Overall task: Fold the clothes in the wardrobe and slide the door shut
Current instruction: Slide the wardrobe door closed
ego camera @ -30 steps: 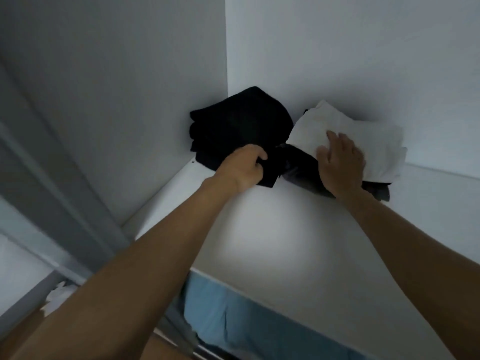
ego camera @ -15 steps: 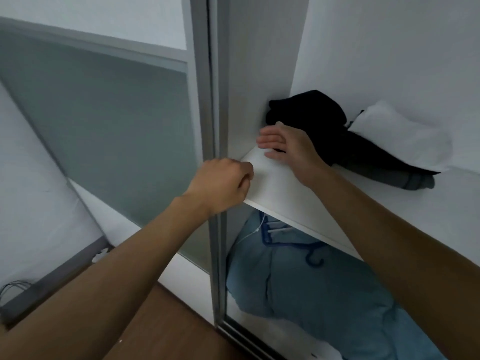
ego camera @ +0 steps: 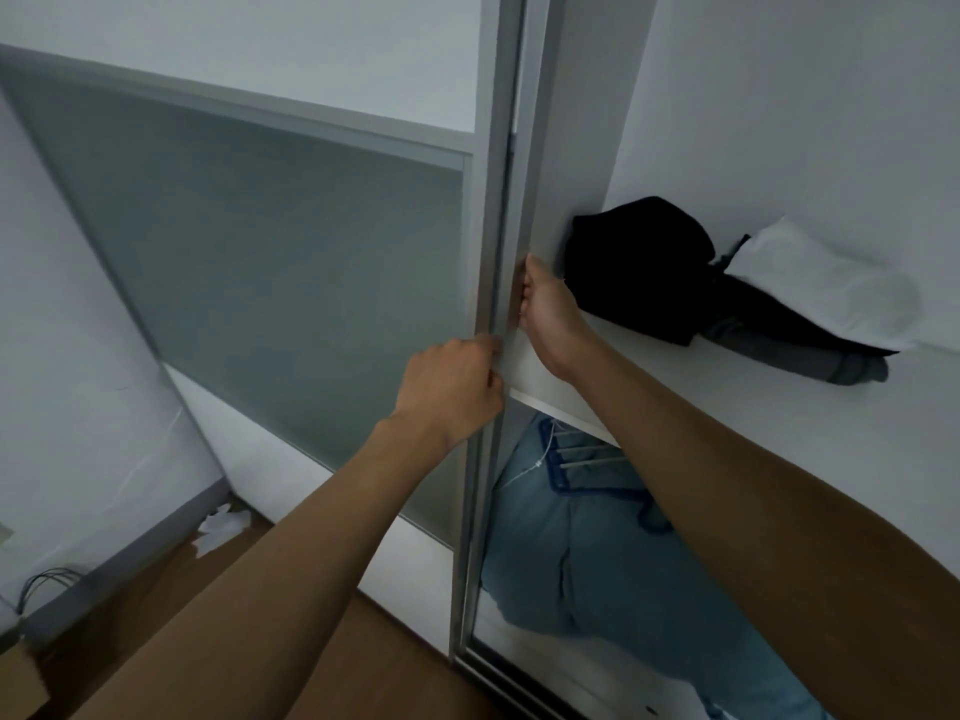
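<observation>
1. The left hand (ego camera: 452,387) grips the metal edge of the sliding door (ego camera: 488,226), fingers (ego camera: 492,350) curled tight round it.
2. The right hand (ego camera: 550,311), just above, hooks its fingers behind the same edge; their tips are hidden.
3. Folded clothes (ego camera: 639,267) lie in the back left corner of the shelf (ego camera: 727,418), a black pile beside a white one.

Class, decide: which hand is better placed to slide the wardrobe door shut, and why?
Probably the left hand: its grip is on the door frame from outside. The right hand also holds the frame but sits inside the opening, in the door's path.
</observation>
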Motion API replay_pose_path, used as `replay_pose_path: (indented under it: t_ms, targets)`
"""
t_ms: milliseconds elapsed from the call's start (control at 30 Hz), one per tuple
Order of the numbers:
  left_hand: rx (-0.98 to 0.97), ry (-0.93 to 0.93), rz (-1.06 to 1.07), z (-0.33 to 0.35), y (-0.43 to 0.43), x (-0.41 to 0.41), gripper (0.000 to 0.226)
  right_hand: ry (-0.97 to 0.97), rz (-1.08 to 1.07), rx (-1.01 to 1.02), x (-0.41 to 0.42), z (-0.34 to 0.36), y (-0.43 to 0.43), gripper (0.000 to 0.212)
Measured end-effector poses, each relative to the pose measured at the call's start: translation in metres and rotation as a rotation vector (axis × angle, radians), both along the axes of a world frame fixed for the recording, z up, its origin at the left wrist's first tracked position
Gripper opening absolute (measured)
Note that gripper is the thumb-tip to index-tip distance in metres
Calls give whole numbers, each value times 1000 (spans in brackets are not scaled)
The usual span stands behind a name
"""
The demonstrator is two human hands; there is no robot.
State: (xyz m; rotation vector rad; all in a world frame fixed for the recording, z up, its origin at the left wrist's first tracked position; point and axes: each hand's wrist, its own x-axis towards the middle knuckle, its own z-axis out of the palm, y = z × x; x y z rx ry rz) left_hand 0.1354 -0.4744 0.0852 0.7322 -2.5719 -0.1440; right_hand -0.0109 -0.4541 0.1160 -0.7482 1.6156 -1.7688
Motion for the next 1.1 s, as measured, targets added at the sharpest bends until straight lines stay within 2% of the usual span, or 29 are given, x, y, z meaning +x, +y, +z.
replay_pose_path:
  t_ms: [100, 267, 467, 667, 800, 967, 1100]
  targets:
    - [40, -104, 23, -8, 0, -6, 18, 6, 17, 12, -6, -1, 15, 49]
    - [143, -278, -43, -26, 17, -28, 27, 25, -4, -24, -12, 0, 60, 58]
    - [192, -299, -289, -41, 64, -63, 16, -13, -41, -115, -27, 3, 127, 58]
    - [216, -356, -515, -46, 114, -91, 27, 32, -64, -128, -52, 0, 211, 58]
    - [161, -365, -653, -50, 160, -114, 32, 26, -124, -139, -69, 4, 270, 54]
    - [110, -313, -754, -52, 228, -147, 32, 156, -242, 47, -89, 9, 354, 57]
    - [80, -248, -789, -53, 284, -174, 28, 437, -499, 144, -102, 21, 428, 32]
